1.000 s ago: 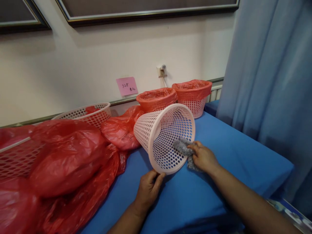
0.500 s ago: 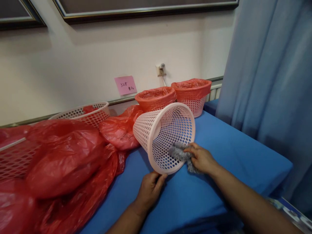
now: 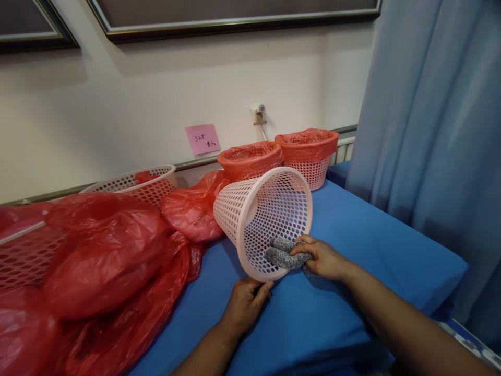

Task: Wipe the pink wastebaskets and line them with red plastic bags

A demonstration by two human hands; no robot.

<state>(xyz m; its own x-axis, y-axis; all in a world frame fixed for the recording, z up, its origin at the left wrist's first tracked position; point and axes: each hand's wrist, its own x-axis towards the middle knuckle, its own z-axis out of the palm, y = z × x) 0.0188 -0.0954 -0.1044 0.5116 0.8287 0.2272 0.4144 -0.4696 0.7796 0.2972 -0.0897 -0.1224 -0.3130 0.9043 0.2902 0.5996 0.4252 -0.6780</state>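
A pale pink perforated wastebasket [image 3: 242,209] lies tilted on its side, its mouth turned toward me. My left hand [image 3: 248,305] grips the lower rim, thumb on the near side and the other fingers partly hidden beneath. In my right hand [image 3: 323,258] is a bunched grey cloth [image 3: 284,253], pressed over the lower right rim and against the inner wall. Red plastic bags [image 3: 105,250] lie heaped to the left of the wastebasket.
Two wastebaskets lined with red bags, a nearer one [image 3: 250,156] and a farther one [image 3: 309,156], stand behind. Another basket [image 3: 152,183] is at the back left. A blue sheet [image 3: 371,245] covers the surface. A pink note [image 3: 202,139] and a socket [image 3: 258,116] are on the wall; a blue curtain [image 3: 422,115] hangs right.
My right hand has moved slightly down and toward me along the rim with the grey cloth. My left hand and the wastebasket have stayed nearly in place.
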